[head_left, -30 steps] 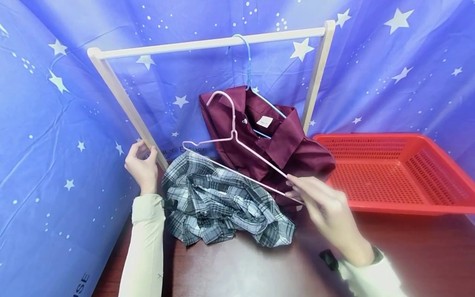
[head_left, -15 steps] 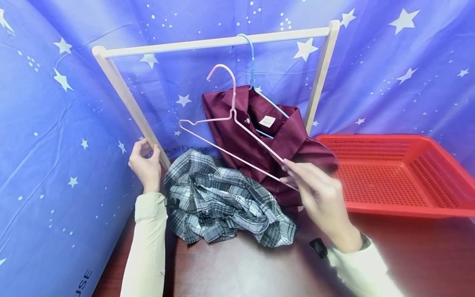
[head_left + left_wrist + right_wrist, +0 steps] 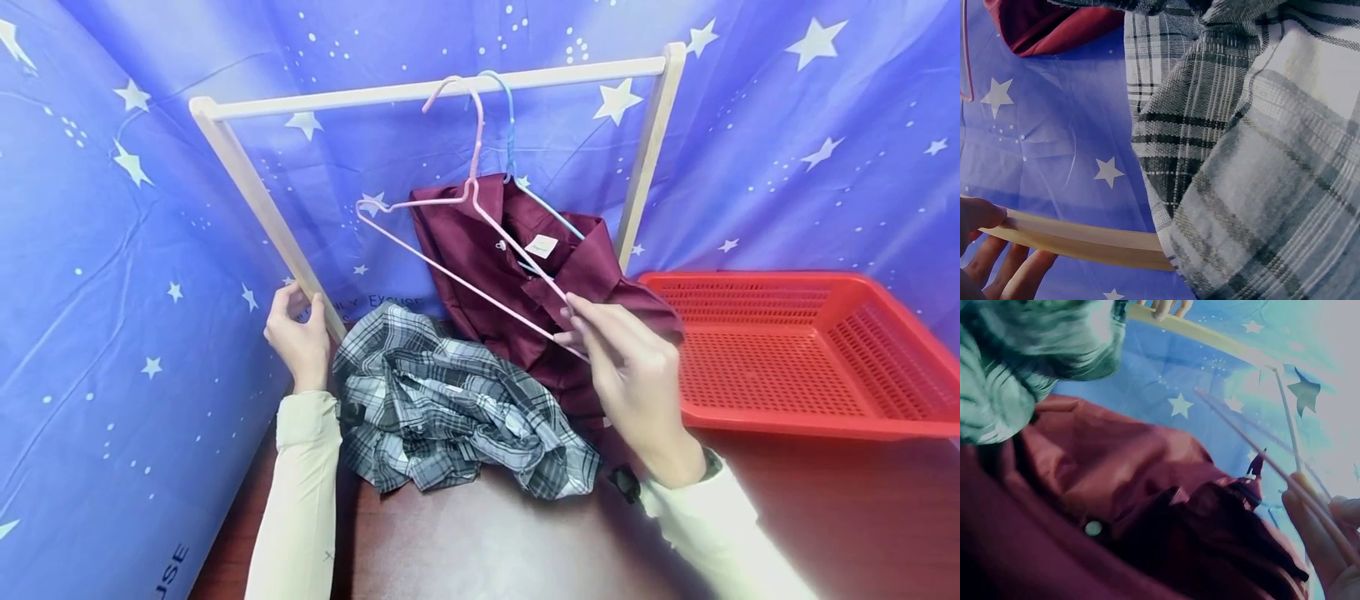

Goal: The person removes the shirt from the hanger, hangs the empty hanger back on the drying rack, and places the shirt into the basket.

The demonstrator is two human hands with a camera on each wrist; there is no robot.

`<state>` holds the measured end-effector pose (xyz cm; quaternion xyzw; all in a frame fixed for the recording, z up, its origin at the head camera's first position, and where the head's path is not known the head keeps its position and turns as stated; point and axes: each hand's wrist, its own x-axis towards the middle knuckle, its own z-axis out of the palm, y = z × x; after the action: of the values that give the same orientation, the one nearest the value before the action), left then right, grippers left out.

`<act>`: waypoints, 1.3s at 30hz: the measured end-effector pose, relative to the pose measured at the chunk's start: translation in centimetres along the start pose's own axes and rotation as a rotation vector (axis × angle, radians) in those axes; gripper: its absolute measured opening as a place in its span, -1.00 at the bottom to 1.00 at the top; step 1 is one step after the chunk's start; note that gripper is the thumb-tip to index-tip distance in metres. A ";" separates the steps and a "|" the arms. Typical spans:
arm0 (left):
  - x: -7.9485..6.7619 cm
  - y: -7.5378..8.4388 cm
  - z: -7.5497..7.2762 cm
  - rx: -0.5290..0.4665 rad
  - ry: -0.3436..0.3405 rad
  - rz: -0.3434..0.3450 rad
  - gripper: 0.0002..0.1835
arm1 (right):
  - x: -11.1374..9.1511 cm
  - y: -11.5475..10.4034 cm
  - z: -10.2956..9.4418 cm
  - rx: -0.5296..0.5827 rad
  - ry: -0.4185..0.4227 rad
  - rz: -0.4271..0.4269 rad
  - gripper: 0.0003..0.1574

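Note:
My left hand (image 3: 298,337) grips the left post of a wooden clothes rack (image 3: 258,204), thumb on one side and fingers on the other in the left wrist view. With thumb and fingers, my right hand (image 3: 633,367) pinches a bare pink hanger (image 3: 477,154) near its right end. The hanger's hook overlaps the rack's top bar; whether it rests on the bar I cannot tell. A maroon shirt (image 3: 588,275) hangs from the bar on a blue hanger (image 3: 512,133), behind the pink one. Below the hands lies a crumpled grey plaid shirt (image 3: 450,408).
A red plastic basket (image 3: 810,429) stands to the right of the rack. Everything sits on a dark reddish-brown table (image 3: 480,550). A blue star-patterned curtain (image 3: 135,333) closes off the back and left side.
My right hand has lifted the pink hanger up and slightly left, from over the shirts to the height of the top bar. The left hand keeps its grip on the post.

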<state>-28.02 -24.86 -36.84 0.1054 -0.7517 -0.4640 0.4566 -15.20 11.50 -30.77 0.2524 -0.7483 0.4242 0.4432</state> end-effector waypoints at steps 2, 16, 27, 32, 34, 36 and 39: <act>0.0 0.0 0.0 0.002 -0.003 -0.002 -0.75 | 0.4 -0.2 0.2 -0.009 0.016 0.016 -0.60; 0.0 0.0 0.1 -0.006 -0.016 -0.022 -0.74 | 3.4 -0.9 2.6 0.087 0.006 0.033 -0.67; 0.0 -0.4 -0.1 -0.008 -0.010 -0.013 -0.74 | 2.8 -0.1 4.7 0.051 -0.039 0.051 -0.69; -0.1 -0.4 -0.2 0.001 -0.009 -0.006 -0.75 | 2.4 0.2 5.2 0.041 -0.069 0.054 -0.70; -0.1 -0.3 -0.2 0.001 -0.010 -0.004 -0.75 | 2.3 0.3 5.4 0.030 -0.075 0.047 -0.70; -0.1 -0.3 -0.1 -0.001 -0.011 -0.002 -0.75 | 2.2 0.3 5.5 0.037 -0.071 0.049 -0.70; 0.0 -0.4 0.0 -0.004 -0.009 -0.001 -0.75 | 2.2 0.4 5.5 0.029 -0.078 0.050 -0.70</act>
<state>-28.08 -25.09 -37.11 0.1031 -0.7527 -0.4662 0.4533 -19.05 6.95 -30.41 0.2565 -0.7648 0.4358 0.3993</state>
